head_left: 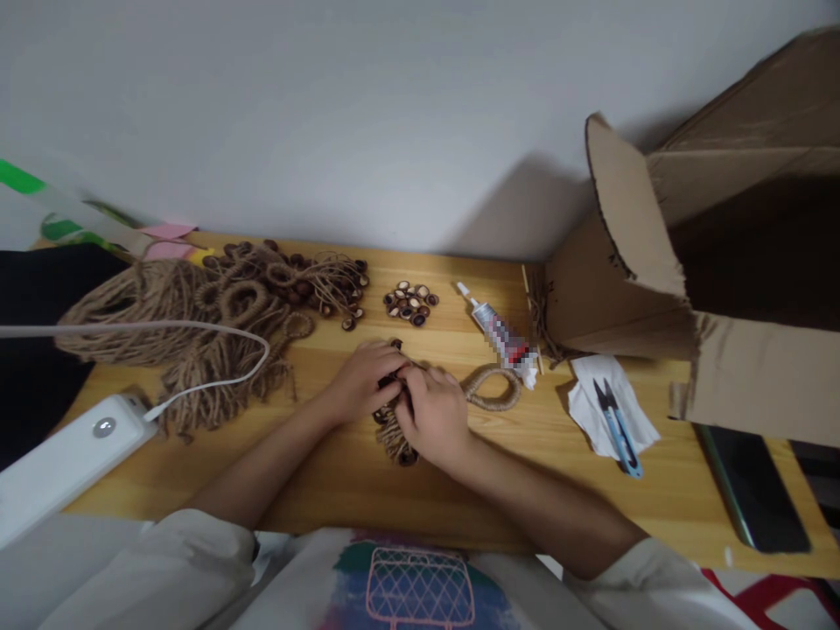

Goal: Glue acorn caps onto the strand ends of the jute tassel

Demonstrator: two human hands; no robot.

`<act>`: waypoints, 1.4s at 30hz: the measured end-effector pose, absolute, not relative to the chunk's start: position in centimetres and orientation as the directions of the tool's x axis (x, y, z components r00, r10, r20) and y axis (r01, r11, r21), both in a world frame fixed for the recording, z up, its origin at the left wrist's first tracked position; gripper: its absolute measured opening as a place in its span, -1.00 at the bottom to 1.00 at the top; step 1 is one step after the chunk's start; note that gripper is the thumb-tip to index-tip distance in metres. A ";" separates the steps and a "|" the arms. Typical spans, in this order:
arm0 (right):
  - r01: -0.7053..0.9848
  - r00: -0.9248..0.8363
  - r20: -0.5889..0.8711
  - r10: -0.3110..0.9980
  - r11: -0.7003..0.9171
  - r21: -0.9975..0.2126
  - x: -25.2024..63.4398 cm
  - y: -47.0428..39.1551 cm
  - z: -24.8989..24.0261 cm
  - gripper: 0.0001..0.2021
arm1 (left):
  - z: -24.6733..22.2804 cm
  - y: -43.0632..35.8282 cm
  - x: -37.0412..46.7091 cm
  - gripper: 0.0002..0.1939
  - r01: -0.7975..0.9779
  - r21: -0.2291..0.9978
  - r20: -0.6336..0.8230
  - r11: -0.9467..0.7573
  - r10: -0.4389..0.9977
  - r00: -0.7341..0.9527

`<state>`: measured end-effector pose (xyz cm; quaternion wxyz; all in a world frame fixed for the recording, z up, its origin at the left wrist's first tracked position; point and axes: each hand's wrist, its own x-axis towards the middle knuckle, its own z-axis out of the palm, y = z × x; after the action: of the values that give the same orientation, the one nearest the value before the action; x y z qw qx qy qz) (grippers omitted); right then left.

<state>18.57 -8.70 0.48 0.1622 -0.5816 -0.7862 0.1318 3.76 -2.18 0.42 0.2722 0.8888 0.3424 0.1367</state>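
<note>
Both hands meet over a jute rope piece [395,435] with dark round shells or seeds on it, lying on the wooden table. My left hand [366,382] has its fingers closed on the piece's left side, thumb and fingertips pinching near a shell. My right hand [434,413] presses in from the right with bent fingers, touching the left fingertips. Together they hide most of the middle. A wrapped rope loop [493,390] comes out to the right of my right hand. Beyond the hands lies a small pile of cut shell halves [410,303], pale inside.
A heap of jute rope [148,302] with shelled strands lies left, behind a white cabled device [79,464]. Further right are a glue tube [495,328], blue thread snips [617,427] on white tissue [581,394], a phone [754,490] and an open cardboard box [584,280].
</note>
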 end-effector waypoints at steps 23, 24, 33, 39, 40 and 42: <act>0.869 -0.262 0.164 0.951 0.306 -0.388 18.6 -8.8 0.2 -0.78 | 0.4 -2.2 3.7 -0.84 0.499 0.576 0.105 -0.647 0.664 0.741; 0.870 -0.263 0.158 0.952 0.305 -0.387 18.6 -8.8 0.2 -0.78 | 0.3 -2.2 3.7 -0.84 0.498 0.574 0.107 -0.649 0.663 0.741; 0.866 -0.265 0.166 0.950 0.310 -0.392 18.6 -8.8 0.3 -0.77 | 0.3 -2.1 3.7 -0.82 0.493 0.579 0.115 -0.649 0.664 0.739; 0.873 -0.266 0.132 0.955 0.296 -0.388 18.6 -8.8 0.4 -0.77 | 0.2 -2.2 3.7 -0.83 0.500 0.575 0.108 -0.648 0.666 0.738; 0.873 -0.265 0.127 0.956 0.294 -0.389 18.6 -8.7 0.4 -0.76 | 0.2 -2.2 3.7 -0.83 0.499 0.576 0.107 -0.647 0.666 0.738; 0.874 -0.263 0.123 0.957 0.290 -0.391 18.6 -8.7 0.4 -0.77 | 0.2 -2.2 3.7 -0.84 0.502 0.578 0.103 -0.643 0.668 0.737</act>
<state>18.59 -8.74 0.42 0.1697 -0.5830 -0.7850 0.1227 3.70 -2.17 0.20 0.2664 0.8930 0.3276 0.1554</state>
